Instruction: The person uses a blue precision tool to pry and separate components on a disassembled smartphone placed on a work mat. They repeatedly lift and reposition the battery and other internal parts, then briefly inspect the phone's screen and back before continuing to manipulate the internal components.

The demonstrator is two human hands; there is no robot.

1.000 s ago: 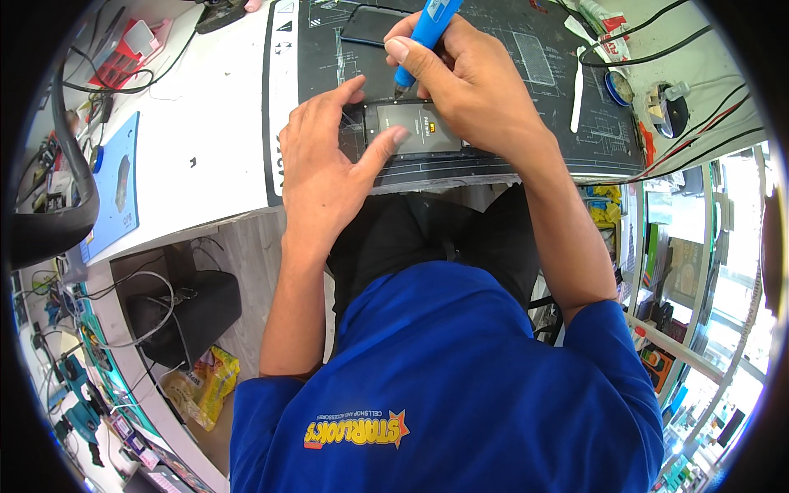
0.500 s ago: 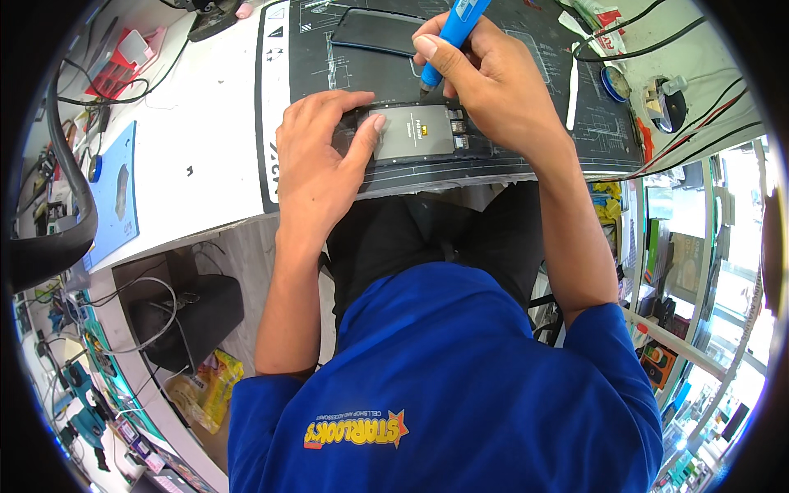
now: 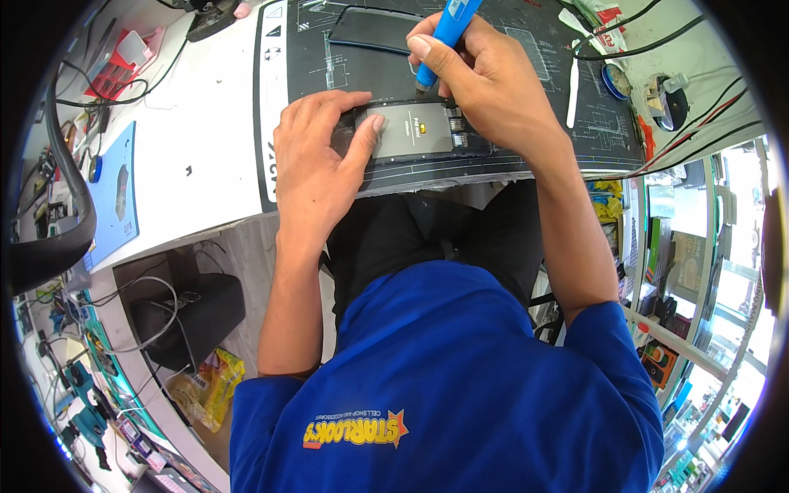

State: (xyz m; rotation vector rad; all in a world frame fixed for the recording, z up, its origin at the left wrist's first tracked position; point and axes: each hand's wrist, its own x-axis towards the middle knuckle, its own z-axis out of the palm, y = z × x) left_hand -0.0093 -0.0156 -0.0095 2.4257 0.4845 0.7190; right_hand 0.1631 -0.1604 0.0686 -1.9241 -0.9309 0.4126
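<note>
An opened phone lies crosswise on the dark printed work mat, its grey battery and inner parts bare. My left hand grips the phone's left end, fingertips at the far edge and thumb on the near part of the battery. In my right hand is a blue pen-shaped tool, held in a closed grip. Its dark tip points down at the phone's far edge; whether it touches cannot be made out. Beyond the phone rests a dark flat panel, partly behind the right hand.
At the right of the mat are a white stick-like tool, a small round tin and several cables. A blue mat and a red tray sit at the left. The table's near edge runs just before the phone.
The blue tool and my right hand have shifted slightly to the left along the phone's far edge. My left hand keeps its hold, and the phone has barely moved.
</note>
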